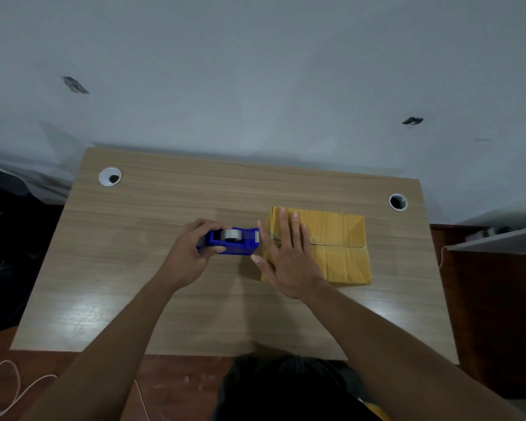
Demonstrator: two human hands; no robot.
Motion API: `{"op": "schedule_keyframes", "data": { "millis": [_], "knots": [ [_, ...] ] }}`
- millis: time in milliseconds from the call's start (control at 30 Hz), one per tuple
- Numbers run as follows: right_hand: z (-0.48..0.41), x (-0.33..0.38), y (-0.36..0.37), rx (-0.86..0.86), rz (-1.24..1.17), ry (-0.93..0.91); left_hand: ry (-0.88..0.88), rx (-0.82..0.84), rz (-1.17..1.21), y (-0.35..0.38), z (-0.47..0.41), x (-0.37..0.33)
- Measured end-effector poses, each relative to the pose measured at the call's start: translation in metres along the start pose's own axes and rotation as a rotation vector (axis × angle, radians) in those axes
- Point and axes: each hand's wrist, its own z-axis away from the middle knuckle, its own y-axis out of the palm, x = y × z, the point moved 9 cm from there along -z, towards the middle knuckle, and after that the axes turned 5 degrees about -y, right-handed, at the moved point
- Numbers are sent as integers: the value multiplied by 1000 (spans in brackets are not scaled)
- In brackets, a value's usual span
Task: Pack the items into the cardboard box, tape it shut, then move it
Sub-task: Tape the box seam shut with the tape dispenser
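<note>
Box [340, 238] flaps closed, right hand [289, 259] flat on top, left hand [189, 256] gripping tape dispenser [234, 242]

Dim, cool light overall from where I sit; exposure low. Soft glare patches on the desk [195, 299] near edge, left & right of my forearms, so light src is overhead/behind. Short dark shadow under the tape dispenser [231, 242] & beside the cardboard box [340, 247]. Wide-angle bend obvious: desk edges splay, wall [255, 71] curves at the top. Corners fall to near-black, detail lost. Pic soft throughout, fingertips slightly smeared, box texture mushy.
</note>
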Motion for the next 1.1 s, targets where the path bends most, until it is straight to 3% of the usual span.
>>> {"op": "schedule_keyframes", "data": {
  "millis": [233,467,733,1100],
  "knots": [
    [-3,2,2,10,3,24,109,-121,38,-17,4,-23],
    [-4,3,4,21,18,56,66,-183,-1,-30,-2,-29],
    [8,-8,-10,-58,-83,-5,-143,-207,95,-6,11,6],
    [51,-87,-8,-101,-80,269,-427,-226,175,44,11,58]
  ]
}}
